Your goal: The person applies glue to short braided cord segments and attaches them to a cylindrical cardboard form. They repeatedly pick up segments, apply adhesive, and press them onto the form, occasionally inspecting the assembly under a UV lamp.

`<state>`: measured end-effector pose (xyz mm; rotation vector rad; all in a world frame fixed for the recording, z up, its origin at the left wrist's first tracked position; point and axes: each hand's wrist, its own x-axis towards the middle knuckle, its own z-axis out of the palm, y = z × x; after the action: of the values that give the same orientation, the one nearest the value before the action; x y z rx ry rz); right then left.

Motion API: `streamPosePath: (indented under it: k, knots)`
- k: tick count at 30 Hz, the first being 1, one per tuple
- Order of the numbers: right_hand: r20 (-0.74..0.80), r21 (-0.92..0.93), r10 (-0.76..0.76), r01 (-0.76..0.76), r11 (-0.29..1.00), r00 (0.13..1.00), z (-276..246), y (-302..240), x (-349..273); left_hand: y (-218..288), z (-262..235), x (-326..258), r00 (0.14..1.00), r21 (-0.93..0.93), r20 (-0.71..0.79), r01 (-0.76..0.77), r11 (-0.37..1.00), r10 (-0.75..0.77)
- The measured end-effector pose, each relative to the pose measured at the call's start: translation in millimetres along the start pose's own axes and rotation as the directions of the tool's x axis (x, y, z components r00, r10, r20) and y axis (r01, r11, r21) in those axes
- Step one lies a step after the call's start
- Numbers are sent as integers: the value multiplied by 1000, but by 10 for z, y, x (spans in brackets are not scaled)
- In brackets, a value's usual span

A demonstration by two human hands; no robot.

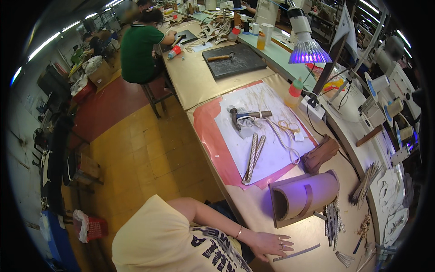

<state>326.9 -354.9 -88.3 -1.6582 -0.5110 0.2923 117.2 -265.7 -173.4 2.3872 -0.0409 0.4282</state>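
Roll (312,195): brown and curved, it is sitting on the gold table (253,206); I am using it as my landmark.
Grey strip (299,252): it is lying thin and nearly straight on the near side of the roll, well apart from it.
Left hand (269,245): palm down, fingers spread and extended, it is hanging right at the strip on the roll's near side — I am not able to tell whether the fingertips are touching.
Right hand: it is falling outside my view, so I cannot tell its state.
Braided bundle (333,222): it is lying right against the roll's near right end.
Brown cloth (321,154): folded, it is resting just beyond the roll.
Hammer (258,114): it is lying farther beyond the roll, on a white sheet (233,145) — cords are tangling around it.
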Motion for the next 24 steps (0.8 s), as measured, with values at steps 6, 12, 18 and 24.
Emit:
streamPosePath:
  k: [6, 12, 18, 24]
  knots:
    - [-27, 12, -2, 2, 1000, 1000, -95, -5, 24, 25, -43, 17, 999, 2, 25, 24, 1000, -24]
    - [-33, 10, 2, -2, 1000, 999, -184, -29, 1, 4, -18, 17, 1000, 37, -14, 7, 999, -7]
    - [-67, -37, 18, -20, 999, 998, -254, -63, -7, 146, -51, -133, 973, 172, -138, -158, 972, 183]
    - [-114, -36, -1, -3, 999, 993, -207, -136, -60, 369, -792, -989, 879, 337, -437, -37, 941, 191]
